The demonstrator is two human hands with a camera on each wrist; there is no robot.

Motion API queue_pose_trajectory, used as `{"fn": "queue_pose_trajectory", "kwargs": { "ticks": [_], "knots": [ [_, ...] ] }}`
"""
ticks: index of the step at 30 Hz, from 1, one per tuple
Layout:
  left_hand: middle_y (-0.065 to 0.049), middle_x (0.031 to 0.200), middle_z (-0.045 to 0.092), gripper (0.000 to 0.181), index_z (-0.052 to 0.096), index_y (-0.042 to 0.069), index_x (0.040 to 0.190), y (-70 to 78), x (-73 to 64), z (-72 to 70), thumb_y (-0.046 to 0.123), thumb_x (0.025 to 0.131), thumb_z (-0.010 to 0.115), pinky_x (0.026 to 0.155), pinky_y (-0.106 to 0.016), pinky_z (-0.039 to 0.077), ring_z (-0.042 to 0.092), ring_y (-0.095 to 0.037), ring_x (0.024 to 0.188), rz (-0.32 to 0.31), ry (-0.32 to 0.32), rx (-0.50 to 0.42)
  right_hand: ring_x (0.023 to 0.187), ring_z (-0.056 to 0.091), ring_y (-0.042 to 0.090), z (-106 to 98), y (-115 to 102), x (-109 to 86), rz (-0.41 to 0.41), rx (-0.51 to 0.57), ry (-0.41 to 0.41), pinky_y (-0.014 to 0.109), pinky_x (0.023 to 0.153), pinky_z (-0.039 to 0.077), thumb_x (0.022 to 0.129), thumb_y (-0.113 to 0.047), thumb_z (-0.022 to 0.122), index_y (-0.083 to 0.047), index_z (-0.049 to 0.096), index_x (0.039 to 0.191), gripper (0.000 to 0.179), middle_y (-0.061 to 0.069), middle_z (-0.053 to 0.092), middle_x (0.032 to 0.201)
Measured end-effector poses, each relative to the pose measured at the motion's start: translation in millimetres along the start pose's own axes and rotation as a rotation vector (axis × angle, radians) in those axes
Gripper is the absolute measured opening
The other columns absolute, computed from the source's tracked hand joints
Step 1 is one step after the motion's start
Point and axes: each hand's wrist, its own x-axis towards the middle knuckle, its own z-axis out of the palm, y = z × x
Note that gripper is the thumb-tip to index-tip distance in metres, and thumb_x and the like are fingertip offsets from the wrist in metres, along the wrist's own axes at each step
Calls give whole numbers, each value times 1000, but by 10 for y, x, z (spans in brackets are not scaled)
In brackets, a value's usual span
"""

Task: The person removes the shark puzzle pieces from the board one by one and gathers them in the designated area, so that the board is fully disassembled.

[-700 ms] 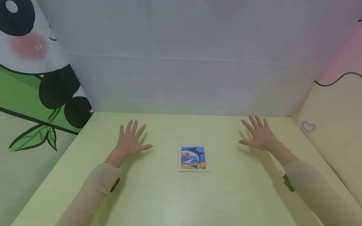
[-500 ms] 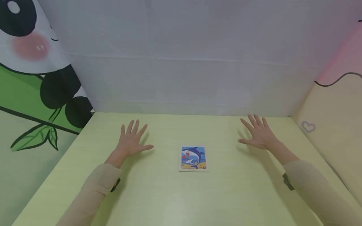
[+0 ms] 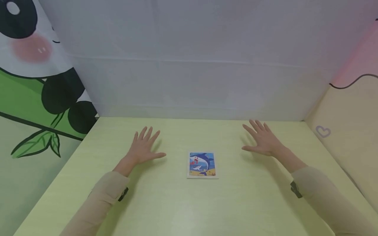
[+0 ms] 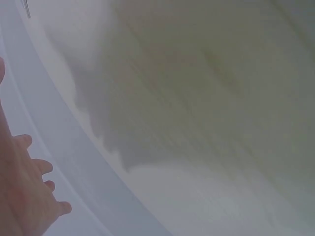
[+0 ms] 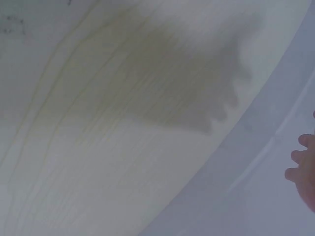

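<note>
A small white-framed picture board [image 3: 202, 165] lies flat on the pale yellow table [image 3: 189, 206], in the middle of the head view. Its print has a blue and white shark-like creature over sand, with a smaller one below. To its left, my left hand [image 3: 142, 150] is held over the table with fingers spread, holding nothing. On the far side, my right hand [image 3: 262, 141] hovers likewise, fingers spread and holding nothing. Both hands cast shadows on the tabletop. Each wrist view catches only part of its hand, the left hand [image 4: 29, 191] and the right hand [image 5: 306, 167], at the frame's edge.
Behind the table hangs a pale grey cloth wall [image 3: 189, 85]. A cartoon panel with black and green shapes [image 3: 59, 95] stands on the left; a beige and pink panel [image 3: 351, 124] borders the right side.
Both hands have moved inward, the left one to the right and the right one to the left, nearer the picture board. The board stays in place.
</note>
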Motion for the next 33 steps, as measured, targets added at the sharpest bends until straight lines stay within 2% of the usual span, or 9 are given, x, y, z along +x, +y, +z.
{"fn": "queue_pose_trajectory", "kwargs": {
  "ticks": [5, 12, 18, 21, 25, 28, 33],
  "knots": [
    [-21, 148, 15, 96, 20, 11, 145, 113, 25, 32, 63, 74, 57, 106, -60, 8, 4, -39, 136, 28, -30, -64, 133, 14, 42, 24, -104, 14, -18, 75, 2, 58, 106, 11, 80, -53, 59, -9, 24, 143, 84, 23, 19, 146],
    [-22, 147, 20, 103, 23, 7, 144, 258, 47, 97, 61, 67, 66, 106, -57, 16, 11, -42, 134, 55, -41, -210, 131, 23, 39, 101, -206, 77, -7, 184, -1, 59, 101, 26, 79, -56, 58, -12, 25, 144, 85, 20, 22, 146],
    [-22, 147, 21, 103, 25, 8, 143, 390, 49, 122, 56, 66, 71, 103, -60, 21, 14, -42, 134, 62, -102, -349, 132, 23, 37, 136, -325, 110, 19, 286, -7, 59, 101, 26, 79, -55, 59, -12, 25, 144, 84, 17, 23, 146],
    [-21, 147, 21, 99, 27, 8, 143, 453, 67, 136, 53, 67, 72, 105, -58, 19, 15, -40, 134, 65, -137, -405, 133, 23, 35, 153, -395, 114, 42, 355, -8, 57, 103, 24, 79, -54, 60, -13, 25, 144, 84, 14, 26, 146],
    [-21, 145, 27, 95, 31, 5, 141, 546, 93, 165, 48, 67, 75, 106, -54, 20, 21, -38, 133, 100, -155, -478, 133, 24, 32, 201, -482, 118, 84, 452, -16, 55, 104, 24, 78, -55, 60, -15, 25, 144, 85, 10, 28, 146],
    [-19, 143, 32, 92, 34, 4, 139, 615, 102, 199, 45, 67, 76, 107, -51, 23, 25, -36, 132, 125, -175, -499, 130, 31, 32, 247, -554, 127, 90, 535, -4, 55, 102, 27, 79, -52, 62, -14, 26, 143, 83, 10, 32, 144],
    [-17, 141, 36, 86, 39, 4, 136, 715, 101, 223, 40, 67, 78, 107, -48, 24, 29, -34, 131, 155, -186, -495, 119, 44, 31, 307, -680, 189, 43, 683, 42, 50, 97, 37, 83, -36, 65, -5, 34, 139, 71, 17, 45, 133]
  ]
}}
